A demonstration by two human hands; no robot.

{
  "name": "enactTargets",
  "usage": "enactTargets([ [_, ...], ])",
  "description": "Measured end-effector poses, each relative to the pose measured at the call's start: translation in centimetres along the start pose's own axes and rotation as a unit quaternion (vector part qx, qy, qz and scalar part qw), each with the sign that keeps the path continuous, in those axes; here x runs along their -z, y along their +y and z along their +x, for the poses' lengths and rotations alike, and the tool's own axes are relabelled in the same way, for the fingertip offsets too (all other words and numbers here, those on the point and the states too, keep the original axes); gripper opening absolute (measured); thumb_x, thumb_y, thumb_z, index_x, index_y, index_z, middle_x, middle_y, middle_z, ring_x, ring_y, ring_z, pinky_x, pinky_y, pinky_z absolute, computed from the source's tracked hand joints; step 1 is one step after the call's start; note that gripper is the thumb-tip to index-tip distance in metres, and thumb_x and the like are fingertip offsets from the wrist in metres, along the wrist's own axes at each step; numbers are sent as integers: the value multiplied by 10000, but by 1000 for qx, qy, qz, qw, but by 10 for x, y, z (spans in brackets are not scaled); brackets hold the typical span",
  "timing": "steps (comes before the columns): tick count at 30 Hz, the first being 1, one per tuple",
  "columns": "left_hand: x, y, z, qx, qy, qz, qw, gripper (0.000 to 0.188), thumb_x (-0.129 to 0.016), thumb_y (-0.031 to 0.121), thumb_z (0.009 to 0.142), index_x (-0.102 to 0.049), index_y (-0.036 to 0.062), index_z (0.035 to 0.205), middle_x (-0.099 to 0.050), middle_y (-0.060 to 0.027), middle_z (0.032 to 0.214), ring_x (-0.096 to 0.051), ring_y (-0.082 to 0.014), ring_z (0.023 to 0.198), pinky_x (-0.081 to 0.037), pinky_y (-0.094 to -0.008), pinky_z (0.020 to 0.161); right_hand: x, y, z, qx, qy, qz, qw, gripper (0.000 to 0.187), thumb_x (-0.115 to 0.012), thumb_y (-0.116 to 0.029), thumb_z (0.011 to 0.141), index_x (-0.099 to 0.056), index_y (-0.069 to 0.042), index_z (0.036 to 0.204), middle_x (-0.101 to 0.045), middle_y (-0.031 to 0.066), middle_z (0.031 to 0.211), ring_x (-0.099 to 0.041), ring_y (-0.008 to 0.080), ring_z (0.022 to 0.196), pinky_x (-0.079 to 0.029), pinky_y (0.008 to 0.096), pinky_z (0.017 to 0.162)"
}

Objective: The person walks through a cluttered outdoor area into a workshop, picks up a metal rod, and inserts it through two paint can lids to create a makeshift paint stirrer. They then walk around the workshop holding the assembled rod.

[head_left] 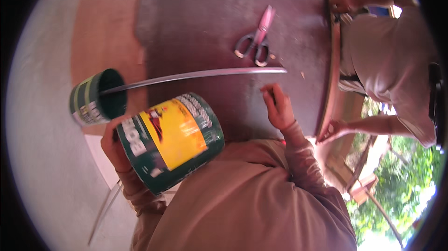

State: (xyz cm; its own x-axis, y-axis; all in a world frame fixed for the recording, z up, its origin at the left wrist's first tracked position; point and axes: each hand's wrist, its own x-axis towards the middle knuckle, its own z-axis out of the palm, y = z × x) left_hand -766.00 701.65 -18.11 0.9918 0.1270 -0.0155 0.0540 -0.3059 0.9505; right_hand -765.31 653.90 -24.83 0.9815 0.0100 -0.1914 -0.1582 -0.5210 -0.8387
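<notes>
My left hand (113, 144) grips a green bucket (179, 134) with a yellow picture label, tilted in front of my body. Its opening does not show. My right hand (278, 106) is raised by the near side of the dark table (200, 27), fingers curled in; what they hold, if anything, is hidden. Left of the bucket is a smaller green can (86, 99), its mouth facing right. A thin grey bar (200, 73), slightly bent, reaches from that mouth across the table. Scissors (259, 38) with black handles and reddish blades lie beyond the bar.
Small scraps (302, 74) lie on the table near its right wooden edge (330, 73). Another person (392, 59) stands on that side, with one hand (343, 3) at the far part of the edge and one hand (330, 131) at the near part. Pale floor (42, 111) spreads at left.
</notes>
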Motion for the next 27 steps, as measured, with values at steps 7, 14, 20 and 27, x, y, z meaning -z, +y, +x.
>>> enactTargets([
  [7, 121, 132, 107, -116, 262, 362, 887, 370, -706, 287, 1057, -742, -27, 1250, -801, -143, 1064, -738, -173, 939, -579, -343, 824, -59, -2, -41, 68, -176, -17, 982, 95, -685, -115, 979, -630, -64, 1036, -700, 224, 831, -698, 459, 804, -539, 515, 699],
  [14, 238, 24, 278, 92, 292, 585, 751, 234, -708, 254, 950, -792, 37, 980, -793, -212, 1001, -764, -415, 996, -602, -503, 888, -52, 21, -63, 54, -189, -30, 980, 125, -709, -156, 976, -655, -51, 1015, -710, 208, 834, -707, 424, 776, -545, 482, 697],
  [20, 320, -114, 290, 215, 8, 668, 713, 342, -708, 213, 966, -739, -109, 1076, -803, -184, 924, -808, -262, 877, -644, -393, 838, -25, 50, -94, -9, -90, -31, 995, 170, -724, -206, 976, -685, -41, 993, -697, 169, 779, -710, 335, 711, -540, 437, 671],
  [27, 119, -25, 152, 146, 230, 405, 873, 1027, -803, 595, 847, -287, 260, 1669, -289, -368, 1628, -354, -517, 1517, -359, -626, 1196, -30, 51, -73, 19, 29, -108, 993, 156, -717, -194, 990, -679, -46, 1020, -677, 205, 867, -673, 447, 814, -535, 505, 720],
])
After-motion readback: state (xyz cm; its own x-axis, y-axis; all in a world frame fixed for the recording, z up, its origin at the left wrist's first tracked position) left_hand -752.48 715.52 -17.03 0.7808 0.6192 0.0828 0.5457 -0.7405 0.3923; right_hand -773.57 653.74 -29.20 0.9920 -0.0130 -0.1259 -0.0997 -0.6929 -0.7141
